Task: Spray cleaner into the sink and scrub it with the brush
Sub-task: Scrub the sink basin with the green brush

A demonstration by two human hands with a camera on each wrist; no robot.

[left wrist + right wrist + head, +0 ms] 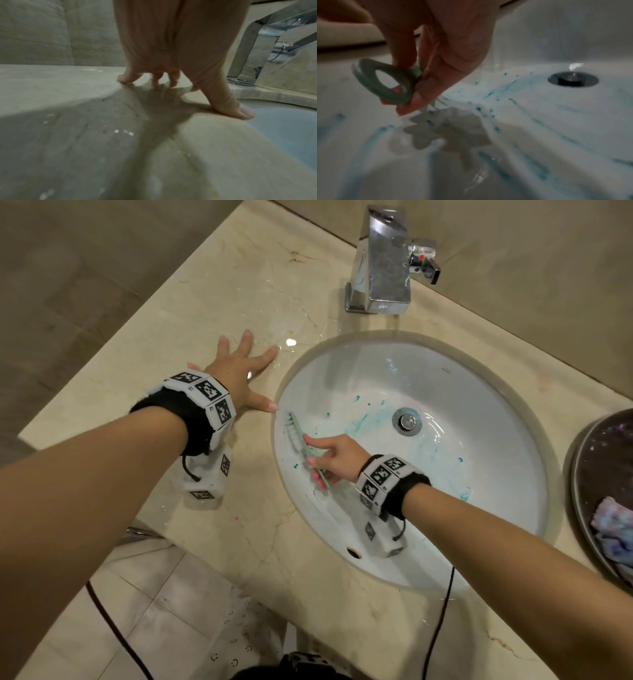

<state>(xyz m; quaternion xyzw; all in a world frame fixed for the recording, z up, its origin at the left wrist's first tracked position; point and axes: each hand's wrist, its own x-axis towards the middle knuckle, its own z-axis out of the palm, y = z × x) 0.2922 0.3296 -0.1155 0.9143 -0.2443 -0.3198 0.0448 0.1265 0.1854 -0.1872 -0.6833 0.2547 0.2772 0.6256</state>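
A white oval sink (pixel 486 419) is set into a beige marble counter (pixel 191 299); blue-green cleaner streaks (pixel 363 419) smear its bowl around the chrome drain (pixel 407 421). My right hand (pixel 334 457) grips the handle of a pale green brush (pixel 301 440), whose white bristles press on the sink's left wall. In the right wrist view the brush's looped handle end (pixel 383 82) sits between thumb and fingers, above blue streaks (pixel 501 86). My left hand (pixel 239 371) lies flat with spread fingers on the wet counter left of the sink; its fingertips (pixel 243 112) touch the marble. No spray bottle is in view.
A chrome faucet (pixel 380 268) stands behind the sink. A dark round basin (pixel 582 470) at the right edge holds a crumpled bluish cloth (pixel 613 529). Water puddles (pixel 291 342) lie on the counter near my left hand. The overflow hole (pixel 353 552) is at the sink's near wall.
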